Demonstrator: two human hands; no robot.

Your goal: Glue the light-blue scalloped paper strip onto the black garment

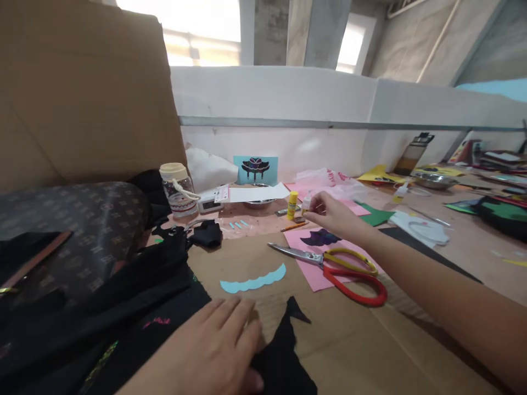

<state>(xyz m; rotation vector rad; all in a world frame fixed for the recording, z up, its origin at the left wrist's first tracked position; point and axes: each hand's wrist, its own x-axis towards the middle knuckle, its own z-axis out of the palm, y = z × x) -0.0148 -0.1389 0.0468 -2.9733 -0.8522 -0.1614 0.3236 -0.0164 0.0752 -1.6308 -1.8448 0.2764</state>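
Observation:
My left hand (222,343) lies palm down with fingers stretched over the brown cardboard (346,340). Beside it are black fabric scraps (284,351) and a wavy light-blue strip (253,282). My right hand (325,213) reaches to the far side, its thumb and fingers closed about a small pale bottle (306,205), partly hidden by them. Just left of that bottle stands a yellow glue stick (292,205). Below my right hand, scissors (325,259) with yellow and red handles lie across pink paper (308,271), near a dark purple cut-out (320,237).
A patterned brown bag (86,236) and black cloth (135,329) fill the left side. Behind stand a lidded jar (179,192) and a blue card (256,170) with a hat-like design. A second glue bottle (400,192) and a metal bowl (436,180) stand at right.

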